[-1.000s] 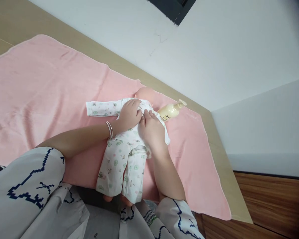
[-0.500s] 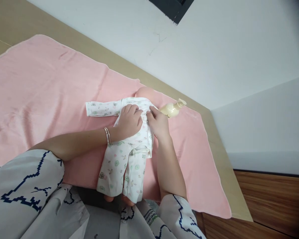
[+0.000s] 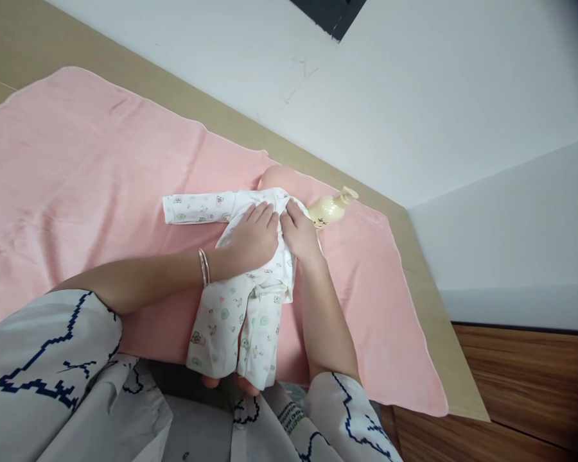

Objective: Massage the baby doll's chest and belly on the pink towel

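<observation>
Showing the doll (image 3: 257, 277) in printed shirt (image 3: 286, 260) and trousers (image 3: 224, 314), lying on the pink blanket (image 3: 366, 295), with head (image 3: 275, 177) pointing far and feet (image 3: 212, 382) apparently projecting past the near edge. Resting the left hand (image 3: 255, 239) flat, without gripping, on the shirt; holding the right hand (image 3: 302, 232) curled just beside, leaving any pinch of cloth impossible to tell. Possibly risking a slide of the doll off the near edge by tugging the shirt too strongly; perhaps also risking rolling the pump bottle (image 3: 330, 206), lying just far and right of the right hand, by swinging the wrist outward.
</observation>
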The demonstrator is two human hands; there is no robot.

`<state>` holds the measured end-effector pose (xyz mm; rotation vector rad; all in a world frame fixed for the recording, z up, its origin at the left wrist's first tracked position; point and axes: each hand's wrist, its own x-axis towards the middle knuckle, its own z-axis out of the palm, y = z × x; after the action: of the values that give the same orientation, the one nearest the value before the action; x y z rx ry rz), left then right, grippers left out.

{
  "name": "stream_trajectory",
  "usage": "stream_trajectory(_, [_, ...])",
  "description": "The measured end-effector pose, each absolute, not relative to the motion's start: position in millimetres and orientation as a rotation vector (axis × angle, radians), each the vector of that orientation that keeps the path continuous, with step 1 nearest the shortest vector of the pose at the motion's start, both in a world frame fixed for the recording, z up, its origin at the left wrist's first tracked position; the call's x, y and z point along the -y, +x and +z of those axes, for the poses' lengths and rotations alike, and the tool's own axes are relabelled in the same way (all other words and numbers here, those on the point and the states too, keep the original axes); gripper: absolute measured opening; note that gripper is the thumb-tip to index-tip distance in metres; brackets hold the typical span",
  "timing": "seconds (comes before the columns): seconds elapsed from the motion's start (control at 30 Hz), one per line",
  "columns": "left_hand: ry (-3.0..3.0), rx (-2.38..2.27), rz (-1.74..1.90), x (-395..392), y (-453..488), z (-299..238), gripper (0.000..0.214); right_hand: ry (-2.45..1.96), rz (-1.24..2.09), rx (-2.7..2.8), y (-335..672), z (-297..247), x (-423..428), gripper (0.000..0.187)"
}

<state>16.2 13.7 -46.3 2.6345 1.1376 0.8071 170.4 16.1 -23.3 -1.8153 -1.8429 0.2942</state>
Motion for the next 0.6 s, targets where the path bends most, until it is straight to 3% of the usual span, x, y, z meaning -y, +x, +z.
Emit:
stream_trajectory(0.13, [2.616,-1.199,0.704,2,19,-38,0.054,-1.803,0.333,1.691,180,-41,-30,0.059])
stream_trajectory(0.37, [2.289,-1.342,0.747,-51,14,-41,0.057,-1.991,0.170,1.824,137,-13,2,0.055])
stream_trajectory(0.6, [2.657,-1.246,0.703,-19,16,-38,0.053,-1.866,0.272,1.810,160,-27,-17,0.056])
